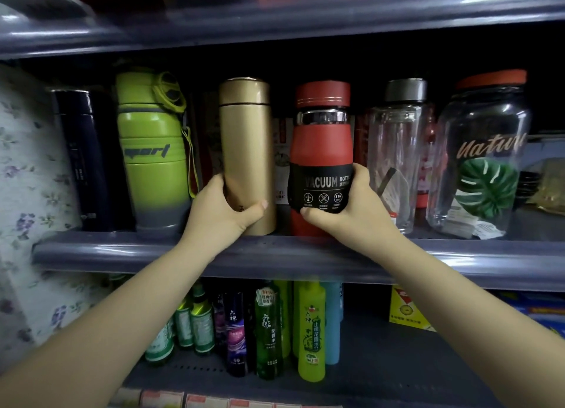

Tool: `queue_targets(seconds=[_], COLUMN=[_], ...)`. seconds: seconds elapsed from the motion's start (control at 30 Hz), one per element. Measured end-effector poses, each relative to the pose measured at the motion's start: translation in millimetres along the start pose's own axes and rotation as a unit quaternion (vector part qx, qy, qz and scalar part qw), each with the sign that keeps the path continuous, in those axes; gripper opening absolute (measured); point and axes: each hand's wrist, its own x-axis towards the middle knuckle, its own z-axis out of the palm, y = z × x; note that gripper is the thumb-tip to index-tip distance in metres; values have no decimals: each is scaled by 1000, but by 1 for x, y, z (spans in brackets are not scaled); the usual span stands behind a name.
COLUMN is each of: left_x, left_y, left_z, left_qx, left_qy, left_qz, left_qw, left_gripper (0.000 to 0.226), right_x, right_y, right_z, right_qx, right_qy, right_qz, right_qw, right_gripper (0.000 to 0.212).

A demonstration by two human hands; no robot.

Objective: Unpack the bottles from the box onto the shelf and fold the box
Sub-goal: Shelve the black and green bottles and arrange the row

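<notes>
A gold flask point(246, 138) stands upright on the grey shelf point(122, 251), and my left hand point(223, 208) is wrapped around its lower part. To its right stands a red vacuum bottle point(321, 144) with a black label, gripped low down by my right hand point(351, 205). Both bottles rest near the shelf's front edge. The box is not in view.
A dark blue flask point(82, 156) and a green sport bottle point(153, 150) stand left of the gold one. Right of the red one are a clear bottle point(397, 156) and a clear jar point(480, 156) with a leaf print. Small bottles point(266, 331) fill the lower shelf; another shelf hangs above.
</notes>
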Motion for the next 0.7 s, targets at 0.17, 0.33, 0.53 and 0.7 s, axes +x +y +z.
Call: queue_targets(seconds=[0.17,0.33,0.53,0.7], left_x=[1,1,-1,-3], left_y=[-1,1,5,7], left_z=[-1,-2,-3,-5], left_qx=[5,28,40,42], left_qy=[-24,-29,-34,-47], left_qz=[-2,-6,-2,2], left_qw=[1000,999,999,998], left_gripper=[55,59,58,58], right_x=[0,-2,-3,-7], right_y=[1,-4,-6,-10], right_z=[-4,1,8,7], right_qx=[11,-16,-35,-60], right_qy=[-17,9,37,40], right_qz=[10,23,30,28], right_qw=[1000,1000,998,997], right_gripper=[87,80,80,80])
